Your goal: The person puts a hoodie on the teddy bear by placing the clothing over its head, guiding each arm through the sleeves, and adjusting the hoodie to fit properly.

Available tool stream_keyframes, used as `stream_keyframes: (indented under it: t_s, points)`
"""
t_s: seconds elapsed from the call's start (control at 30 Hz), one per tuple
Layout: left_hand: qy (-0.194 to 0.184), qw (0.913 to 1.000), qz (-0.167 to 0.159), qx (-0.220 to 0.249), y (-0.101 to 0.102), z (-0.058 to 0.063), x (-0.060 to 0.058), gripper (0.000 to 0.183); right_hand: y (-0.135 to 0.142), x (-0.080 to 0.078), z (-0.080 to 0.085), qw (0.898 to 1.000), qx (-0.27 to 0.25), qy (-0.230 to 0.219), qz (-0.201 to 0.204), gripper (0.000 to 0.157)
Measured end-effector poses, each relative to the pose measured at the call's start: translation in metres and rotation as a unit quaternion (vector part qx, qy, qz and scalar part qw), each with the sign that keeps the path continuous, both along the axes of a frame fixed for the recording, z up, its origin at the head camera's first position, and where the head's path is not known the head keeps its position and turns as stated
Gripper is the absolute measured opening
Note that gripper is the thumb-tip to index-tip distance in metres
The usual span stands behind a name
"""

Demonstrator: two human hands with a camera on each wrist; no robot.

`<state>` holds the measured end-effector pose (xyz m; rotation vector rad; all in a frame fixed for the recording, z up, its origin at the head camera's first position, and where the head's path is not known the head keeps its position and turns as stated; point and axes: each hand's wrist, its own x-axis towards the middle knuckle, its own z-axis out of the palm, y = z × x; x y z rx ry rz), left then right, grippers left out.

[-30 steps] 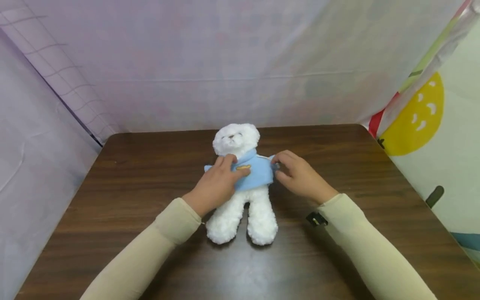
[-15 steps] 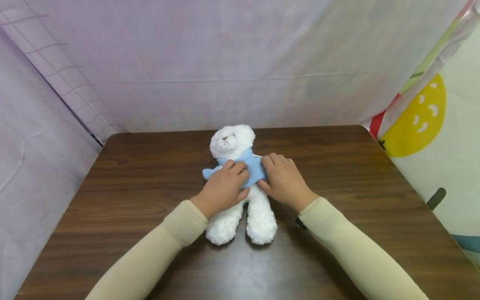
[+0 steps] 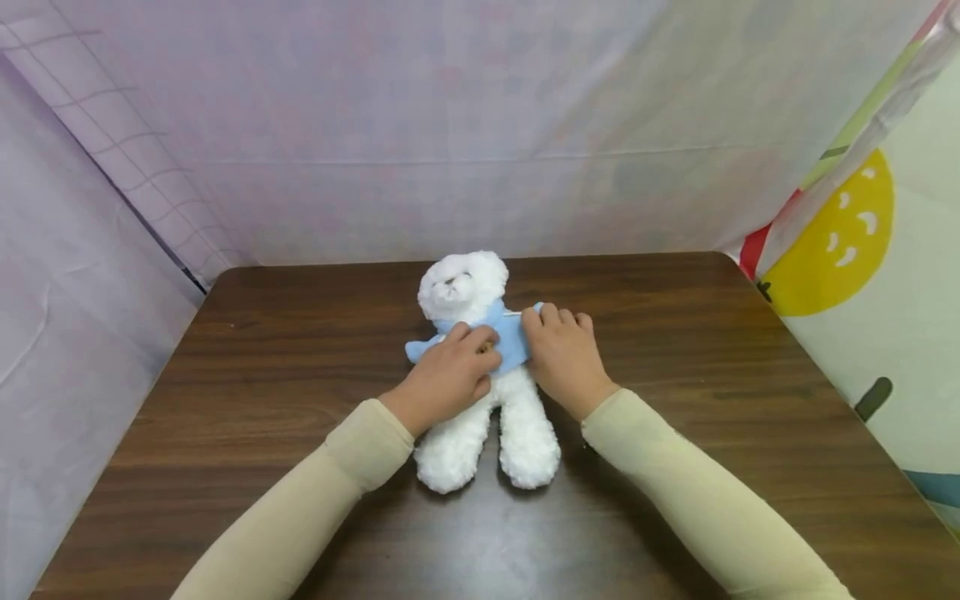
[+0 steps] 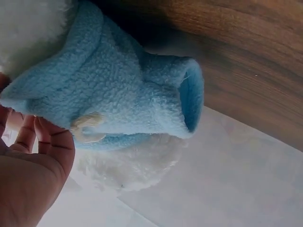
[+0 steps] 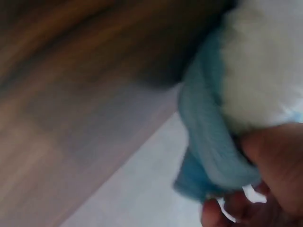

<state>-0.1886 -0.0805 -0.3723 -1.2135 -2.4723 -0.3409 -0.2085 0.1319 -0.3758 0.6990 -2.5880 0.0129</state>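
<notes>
A white plush bear (image 3: 528, 437) lies on its back with its head toward the far table edge. It has a light blue fleece top (image 3: 512, 340) around its body. My left hand (image 3: 444, 373) is over the chest and pinches the edge of the top. In the left wrist view the sleeve (image 4: 165, 101) sticks out with a hollow cuff and no paw showing in it. My right hand (image 3: 566, 358) grips the top at the bear's other side. The right wrist view shows that thumb (image 5: 274, 149) at the hem beside the white fur, fingers curled under the cloth.
The brown wooden table (image 3: 262, 375) spreads out on all sides of the bear. A pale curtain (image 3: 450, 125) hangs right behind its far edge. On the right is a white cloth with a yellow fruit print (image 3: 832, 242).
My right hand has moved left onto the side of the top and now grips it. The left hand has shifted slightly across the chest. The bear's head has shifted slightly left.
</notes>
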Motion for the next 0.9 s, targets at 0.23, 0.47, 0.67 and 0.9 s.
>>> stream_keyframes:
  t_s: [0.23, 0.47, 0.67, 0.9]
  points:
    - [0.005, 0.9999, 0.014, -0.006, 0.001, 0.0, 0.002, 0.007, 0.004, 0.008, 0.008, 0.992, 0.053, 0.041, 0.104, 0.032]
    - [-0.02, 0.9997, 0.016, 0.0, 0.004, 0.0, 0.002, 0.008, -0.002, 0.003, -0.003, 0.995, 0.044, 0.065, 0.066, 0.013]
    - [-0.031, 0.9994, 0.013, 0.002, 0.004, -0.004, 0.005, 0.011, 0.0, -0.004, -0.01, 0.999, 0.029, 0.026, 0.01, 0.016]
    - [-0.026, 0.9995, 0.009, 0.014, 0.001, -0.005, 0.005, 0.013, 0.008, -0.004, -0.004, 0.997, 0.041, 0.032, 0.048, 0.021]
